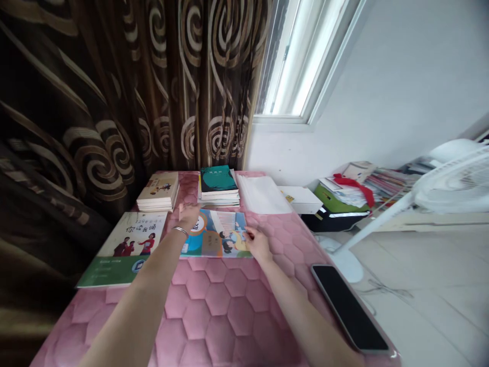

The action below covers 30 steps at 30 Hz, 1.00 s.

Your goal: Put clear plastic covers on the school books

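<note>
A colourful textbook (214, 244) with pictures of children on its cover lies sideways on the pink padded tabletop (223, 311). My left hand (188, 216), with a bracelet at the wrist, grips its upper left edge, fingers curled and partly hidden. At the opposite edge, my right hand (257, 243) pinches the textbook between thumb and fingers. Left of my left forearm lies a larger green-and-white book (110, 278). Beyond the hands are a stack of beige books (158, 191) and a stack topped by a teal book (217, 179).
White translucent sheets (263, 193) lie at the back right, beside a white box (301, 199). A phone (347, 306) rests along the right table edge. A white fan (416, 193) stands on the floor past it. A patterned curtain (183, 92) hangs behind the table.
</note>
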Each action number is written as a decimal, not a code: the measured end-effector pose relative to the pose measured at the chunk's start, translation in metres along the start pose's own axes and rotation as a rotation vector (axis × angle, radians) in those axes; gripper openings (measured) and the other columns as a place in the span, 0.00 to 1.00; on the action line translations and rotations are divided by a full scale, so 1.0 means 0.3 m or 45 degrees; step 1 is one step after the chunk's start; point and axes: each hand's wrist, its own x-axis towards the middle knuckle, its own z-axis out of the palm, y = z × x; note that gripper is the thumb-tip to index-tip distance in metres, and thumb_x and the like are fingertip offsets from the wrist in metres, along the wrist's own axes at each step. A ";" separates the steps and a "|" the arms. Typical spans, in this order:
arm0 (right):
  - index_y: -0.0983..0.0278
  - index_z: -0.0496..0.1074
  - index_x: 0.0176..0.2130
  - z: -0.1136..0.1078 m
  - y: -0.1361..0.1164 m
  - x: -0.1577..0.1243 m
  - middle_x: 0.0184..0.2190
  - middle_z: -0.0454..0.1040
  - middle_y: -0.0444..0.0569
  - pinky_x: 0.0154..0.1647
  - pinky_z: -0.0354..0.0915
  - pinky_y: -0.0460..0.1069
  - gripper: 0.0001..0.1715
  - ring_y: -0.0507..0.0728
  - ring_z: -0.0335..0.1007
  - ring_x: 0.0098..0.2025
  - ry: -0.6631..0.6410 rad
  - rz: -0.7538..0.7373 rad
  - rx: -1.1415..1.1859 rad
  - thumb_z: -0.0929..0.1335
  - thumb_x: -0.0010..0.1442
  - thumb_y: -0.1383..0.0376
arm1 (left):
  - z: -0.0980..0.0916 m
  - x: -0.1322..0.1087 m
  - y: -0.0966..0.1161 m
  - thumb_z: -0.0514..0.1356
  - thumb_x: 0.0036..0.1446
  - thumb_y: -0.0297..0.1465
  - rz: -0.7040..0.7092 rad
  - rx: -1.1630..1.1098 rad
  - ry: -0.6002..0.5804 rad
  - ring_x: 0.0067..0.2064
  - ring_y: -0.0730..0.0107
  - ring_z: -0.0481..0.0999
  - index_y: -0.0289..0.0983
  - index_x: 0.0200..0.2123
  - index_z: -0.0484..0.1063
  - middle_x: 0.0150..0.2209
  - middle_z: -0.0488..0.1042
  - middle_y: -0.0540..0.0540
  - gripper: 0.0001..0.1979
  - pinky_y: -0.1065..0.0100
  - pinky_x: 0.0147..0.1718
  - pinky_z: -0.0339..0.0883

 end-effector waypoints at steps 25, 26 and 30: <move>0.58 0.79 0.39 -0.029 -0.114 -0.119 0.46 0.73 0.51 0.50 0.60 0.55 0.13 0.61 0.65 0.49 0.016 -0.196 -0.229 0.66 0.58 0.65 | 0.156 -0.514 -0.081 0.58 0.59 0.31 0.511 -0.472 0.184 0.47 0.67 0.72 0.40 0.42 0.77 0.44 0.75 0.46 0.10 0.66 0.50 0.65; 0.56 0.79 0.38 -0.013 -0.144 -0.155 0.47 0.73 0.50 0.50 0.59 0.56 0.12 0.62 0.64 0.49 0.003 -0.294 -0.262 0.66 0.58 0.64 | 0.155 -0.517 -0.078 0.59 0.59 0.30 0.509 -0.449 0.194 0.46 0.67 0.72 0.41 0.42 0.78 0.44 0.75 0.46 0.10 0.65 0.50 0.65; 0.53 0.79 0.40 0.085 -0.264 -0.266 0.47 0.73 0.48 0.46 0.57 0.55 0.10 0.61 0.63 0.50 -0.177 -0.619 -0.303 0.69 0.59 0.58 | 0.153 -0.505 -0.043 0.57 0.59 0.28 0.511 -0.350 0.214 0.44 0.67 0.72 0.41 0.39 0.78 0.40 0.75 0.46 0.10 0.65 0.47 0.66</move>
